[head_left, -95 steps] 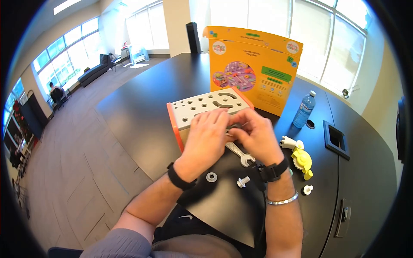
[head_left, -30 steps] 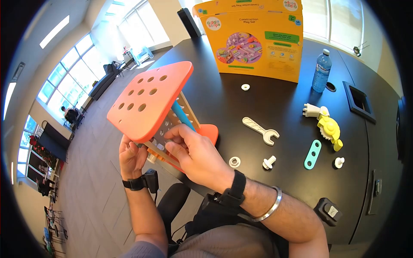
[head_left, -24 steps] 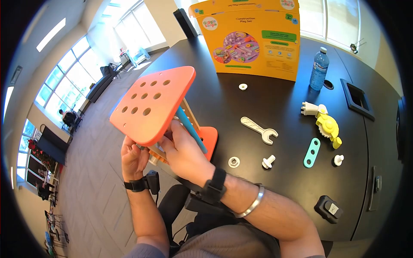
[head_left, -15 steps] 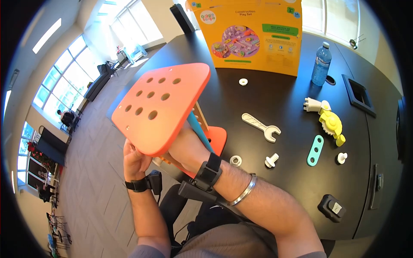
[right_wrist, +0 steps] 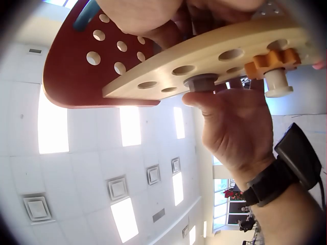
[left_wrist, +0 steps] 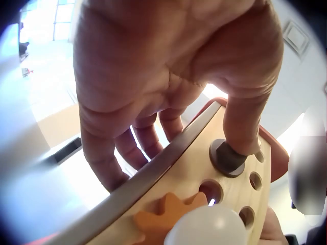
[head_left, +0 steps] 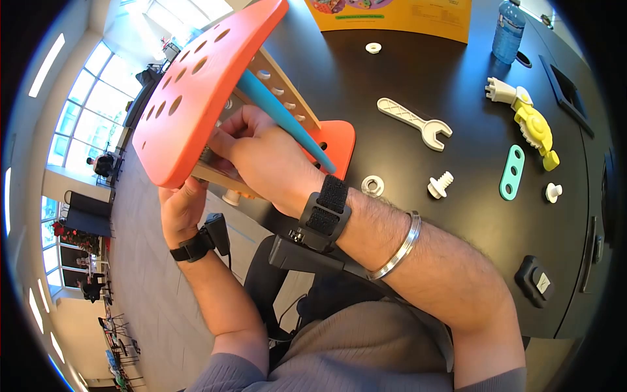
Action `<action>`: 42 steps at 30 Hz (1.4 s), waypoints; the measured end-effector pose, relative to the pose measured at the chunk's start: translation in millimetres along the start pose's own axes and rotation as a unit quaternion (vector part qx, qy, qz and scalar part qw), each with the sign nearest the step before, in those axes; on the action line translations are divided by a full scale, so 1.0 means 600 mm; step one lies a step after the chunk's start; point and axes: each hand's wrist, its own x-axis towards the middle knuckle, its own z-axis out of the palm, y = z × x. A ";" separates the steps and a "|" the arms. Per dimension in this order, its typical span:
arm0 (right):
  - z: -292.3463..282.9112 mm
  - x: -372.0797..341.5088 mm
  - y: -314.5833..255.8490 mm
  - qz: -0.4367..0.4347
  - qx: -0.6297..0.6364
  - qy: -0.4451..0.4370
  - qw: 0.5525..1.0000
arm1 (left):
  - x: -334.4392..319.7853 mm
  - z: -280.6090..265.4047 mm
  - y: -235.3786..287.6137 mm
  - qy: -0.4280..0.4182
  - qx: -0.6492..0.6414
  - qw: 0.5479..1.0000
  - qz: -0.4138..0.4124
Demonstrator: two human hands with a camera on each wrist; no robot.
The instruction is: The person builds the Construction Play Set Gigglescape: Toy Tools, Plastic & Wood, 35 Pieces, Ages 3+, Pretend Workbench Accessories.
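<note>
A toy workbench with coral end panels (head_left: 206, 98) and a blue rod (head_left: 287, 121) is tipped up at the table's near left edge. My left hand (head_left: 179, 209) holds it from below. In the left wrist view, the thumb presses a grey hex bolt head (left_wrist: 225, 166) in a hole of the wooden side panel (left_wrist: 191, 153), while the fingers lie beyond the grey board's edge. An orange gear (right_wrist: 273, 62) with a white peg sits beside the bolt. My right hand (head_left: 274, 163) reaches inside the frame, fingers curled behind that panel opposite the bolt; what they hold is hidden.
On the black table lie a cream wrench (head_left: 405, 116), a ring-shaped nut (head_left: 364, 186), a white screw (head_left: 441, 186), a teal strip (head_left: 513, 162), a yellow-and-white toy piece (head_left: 535, 130) and a white peg (head_left: 553, 191). A yellow box (head_left: 398, 23) and a water bottle (head_left: 508, 36) stand behind.
The workbench, upright on the table at first, is tipped up with its coral panel raised. My right hand has moved deeper inside the frame. The head view now looks lower.
</note>
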 end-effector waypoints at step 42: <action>-0.005 0.001 0.016 0.036 0.053 0.008 0.998 | 0.008 0.096 0.094 0.041 0.261 0.953 0.151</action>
